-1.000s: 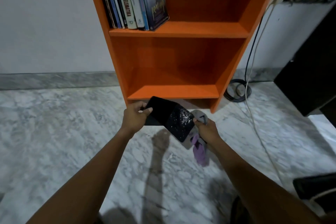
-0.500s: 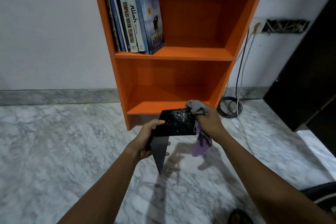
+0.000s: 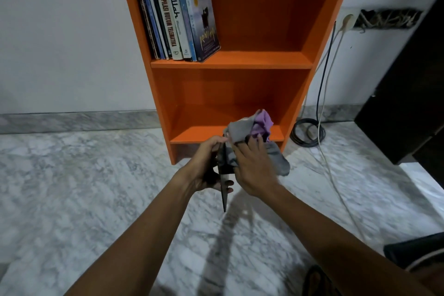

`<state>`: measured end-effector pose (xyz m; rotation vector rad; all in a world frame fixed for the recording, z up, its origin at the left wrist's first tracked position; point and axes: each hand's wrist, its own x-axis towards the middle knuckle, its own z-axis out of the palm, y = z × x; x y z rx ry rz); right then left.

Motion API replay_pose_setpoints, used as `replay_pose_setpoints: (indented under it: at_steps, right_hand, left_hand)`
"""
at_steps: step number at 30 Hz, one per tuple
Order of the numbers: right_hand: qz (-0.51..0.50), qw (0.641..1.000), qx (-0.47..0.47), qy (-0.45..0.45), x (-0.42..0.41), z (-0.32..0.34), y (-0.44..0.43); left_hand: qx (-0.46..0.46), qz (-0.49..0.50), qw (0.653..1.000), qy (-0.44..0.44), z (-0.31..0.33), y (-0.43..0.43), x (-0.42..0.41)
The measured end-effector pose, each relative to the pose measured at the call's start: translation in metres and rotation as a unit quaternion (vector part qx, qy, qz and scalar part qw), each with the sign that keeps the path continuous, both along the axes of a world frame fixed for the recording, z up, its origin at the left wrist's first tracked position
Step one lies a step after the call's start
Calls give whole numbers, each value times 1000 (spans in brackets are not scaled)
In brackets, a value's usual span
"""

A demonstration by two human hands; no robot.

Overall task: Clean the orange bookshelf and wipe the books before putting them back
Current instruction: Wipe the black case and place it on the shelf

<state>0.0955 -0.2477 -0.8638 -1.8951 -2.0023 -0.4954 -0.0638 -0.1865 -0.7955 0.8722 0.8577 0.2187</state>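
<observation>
- The floor (image 3: 72, 199) is grey and white marble and fills the bottom half of the view.
- A plain white wall (image 3: 60, 31) stands behind it, with a grey stone strip along the bottom.
- The orange bookshelf (image 3: 252, 94) stands on the floor against the wall. Two of its shelves can be seen.
- A big dark cabinet (image 3: 408, 103) stands on the right side.
- A row of books (image 3: 177, 19) stands on the upper shelf. They are pushed to the left side and lean a little to the left. The right part of that shelf is bare.
- Cords (image 3: 323, 84) hang down the wall between the bookshelf and the cabinet, and a black one lies coiled on the floor.
- The left hand (image 3: 206, 163) grips a black book (image 3: 225, 182), with the thumb on top and the fingers curled under it.
- The right hand (image 3: 254, 170) is just beside the left hand. It holds a grey and purple cloth (image 3: 240, 128) and presses it against the book.
- The cloth is bunched up above the fingers, and a grey part hangs down on the right.
- The black book is thin. It is seen from its edge, with one corner pointing down. It is held in the air in front of the bottom shelf, above the floor.
</observation>
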Motion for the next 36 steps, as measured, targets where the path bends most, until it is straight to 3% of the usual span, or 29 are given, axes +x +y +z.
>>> replay_pose_setpoints:
  at_steps: [10,13,16,18,21,25,28,31,36]
  right_hand:
    - [147,989,-32,1,22,-49,-21]
    - [98,982,-68,146,16,-43,-30]
    - [-3,911,-117,396,12,-27,-29]
    - [-55,879,-109,461,14,-20,-22]
    - [-63,916,-25,396,8,-6,-7]
    - [22,956,6,292,-7,10,6]
    - [10,991,-15,133,-8,-1,10]
    - [-46,999,-14,6,-3,-6,10]
    - [-143,989,36,17,1,11,20]
  left_hand:
    - [-58,80,995,-31,-29,12,-6]
    - [-59,117,991,-31,-37,15,-6]
    - [-51,151,986,-44,-38,18,-10]
    - [-47,160,985,-41,-36,20,-12]
    - [-48,157,986,-35,-37,20,-15]
    - [-71,74,994,-45,-35,16,-9]
    - [-96,1,991,-89,-24,9,-4]
    - [-105,-42,988,-104,-17,8,-5]
    - [-86,-68,987,-115,-8,9,-2]
